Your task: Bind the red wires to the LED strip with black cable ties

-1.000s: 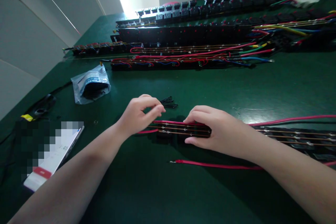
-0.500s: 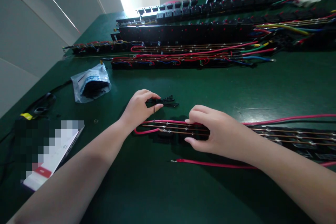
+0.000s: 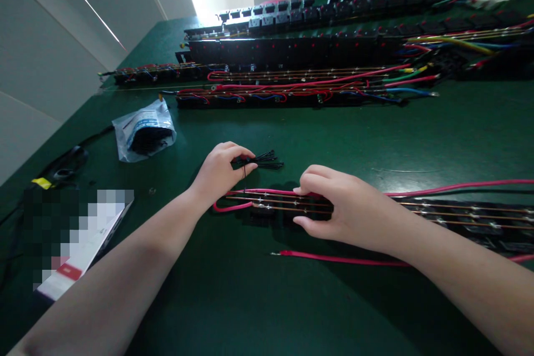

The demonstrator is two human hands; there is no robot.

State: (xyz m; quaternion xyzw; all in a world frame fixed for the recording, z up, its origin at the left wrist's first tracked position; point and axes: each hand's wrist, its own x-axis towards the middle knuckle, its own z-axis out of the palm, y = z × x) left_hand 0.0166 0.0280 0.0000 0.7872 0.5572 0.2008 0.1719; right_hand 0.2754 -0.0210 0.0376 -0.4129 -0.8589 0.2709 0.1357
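My left hand [image 3: 227, 169] is closed, thumb and fingers pinching a bunch of thin black cable ties [image 3: 269, 160] whose ends fan out to the right. A single tie hangs down below the thumb. My right hand [image 3: 334, 200] spans a black strip with copper rods [image 3: 442, 214], fingers at its far side and thumb at its near side. Part of the strip is hidden under the hand and forearm. Along its far edge runs a red wire [image 3: 459, 185], looped back at the left end. Another red wire [image 3: 334, 258] with a bare tip lies in front.
Several similar black strips with coloured wires [image 3: 292, 53] lie across the back of the green table [image 3: 233, 311]. At left are a clear plastic bag with black contents [image 3: 146, 130], a dark cable with a yellow tag [image 3: 41, 183] and a partly blurred white-and-red box [image 3: 79, 261].
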